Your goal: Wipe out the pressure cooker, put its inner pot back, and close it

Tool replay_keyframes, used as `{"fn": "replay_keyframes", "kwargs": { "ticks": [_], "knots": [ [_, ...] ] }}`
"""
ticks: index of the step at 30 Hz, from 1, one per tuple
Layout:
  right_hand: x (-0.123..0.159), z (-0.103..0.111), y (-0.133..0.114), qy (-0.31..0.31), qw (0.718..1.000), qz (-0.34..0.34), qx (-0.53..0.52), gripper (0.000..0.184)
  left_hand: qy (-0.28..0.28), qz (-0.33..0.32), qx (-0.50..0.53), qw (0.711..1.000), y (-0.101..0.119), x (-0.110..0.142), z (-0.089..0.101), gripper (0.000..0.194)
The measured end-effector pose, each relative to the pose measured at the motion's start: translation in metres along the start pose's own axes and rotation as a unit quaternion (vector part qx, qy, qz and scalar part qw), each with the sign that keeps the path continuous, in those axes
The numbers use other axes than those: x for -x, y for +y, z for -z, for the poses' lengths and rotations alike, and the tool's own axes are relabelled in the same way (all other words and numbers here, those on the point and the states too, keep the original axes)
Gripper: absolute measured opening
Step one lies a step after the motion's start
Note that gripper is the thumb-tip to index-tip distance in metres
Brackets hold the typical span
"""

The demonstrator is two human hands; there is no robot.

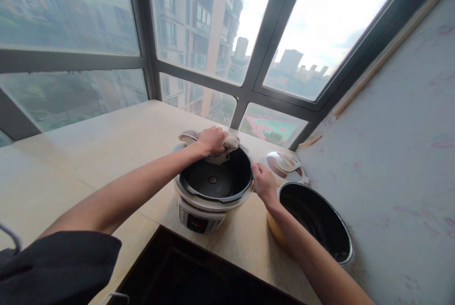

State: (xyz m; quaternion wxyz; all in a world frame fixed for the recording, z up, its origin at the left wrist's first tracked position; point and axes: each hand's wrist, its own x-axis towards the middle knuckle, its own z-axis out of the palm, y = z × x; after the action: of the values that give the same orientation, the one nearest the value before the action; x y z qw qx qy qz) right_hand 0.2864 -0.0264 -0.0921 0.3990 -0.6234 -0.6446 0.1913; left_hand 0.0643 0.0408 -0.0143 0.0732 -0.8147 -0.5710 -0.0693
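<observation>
A white electric pressure cooker (201,205) stands on the counter with its lid off and its dark inside bare, a small round disc at the bottom centre. My left hand (212,141) is closed around a patterned cloth (232,142), pressed to the far rim of the cooker; part of the cloth hangs inside. At the cooker's right side, my right hand (263,181) grips the edge with curled fingers. Beside my right forearm sits the inner pot (314,215), black inside. Behind that pot lies the cooker's lid (284,164), near the wall.
A dark, black-topped rectangular panel (199,267) lies in front of the cooker at the near edge. The pale counter (88,153) extends left to the windows. Grey window frames (249,85) rise close behind the cooker, and a patterned wall (398,153) bounds the right.
</observation>
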Motion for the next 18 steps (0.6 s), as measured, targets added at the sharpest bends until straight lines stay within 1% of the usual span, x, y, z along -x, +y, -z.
{"fn": "replay_keyframes", "kwargs": {
  "ticks": [3,5,8,10,12,15,18],
  "knots": [
    [0.0,0.0,0.0,0.001,1.0,-0.003,0.009,0.052,0.019,-0.013,0.019,1.0,0.02,-0.007,-0.005,0.034],
    [0.0,-0.001,0.001,0.0,1.0,-0.004,0.006,0.052,0.02,-0.027,0.039,0.999,0.033,-0.011,-0.004,0.031],
    [-0.001,-0.001,0.003,-0.005,1.0,-0.005,-0.011,0.052,-0.009,-0.04,0.09,0.995,0.054,-0.01,0.004,0.027],
    [-0.002,-0.002,0.005,-0.009,1.0,-0.011,-0.014,0.051,-0.038,-0.049,0.121,0.991,0.067,-0.003,0.011,0.026],
    [-0.003,-0.002,0.006,-0.009,1.0,-0.013,-0.012,0.053,-0.051,-0.061,0.138,0.987,0.078,0.005,0.017,0.025],
    [-0.004,-0.002,0.007,-0.003,1.0,-0.007,-0.022,0.058,-0.05,-0.07,0.16,0.983,0.085,0.017,0.022,0.025],
    [-0.003,-0.001,0.007,-0.004,0.999,-0.005,-0.04,0.057,-0.053,-0.105,0.149,0.982,0.079,0.018,0.019,0.026]
  ]
}}
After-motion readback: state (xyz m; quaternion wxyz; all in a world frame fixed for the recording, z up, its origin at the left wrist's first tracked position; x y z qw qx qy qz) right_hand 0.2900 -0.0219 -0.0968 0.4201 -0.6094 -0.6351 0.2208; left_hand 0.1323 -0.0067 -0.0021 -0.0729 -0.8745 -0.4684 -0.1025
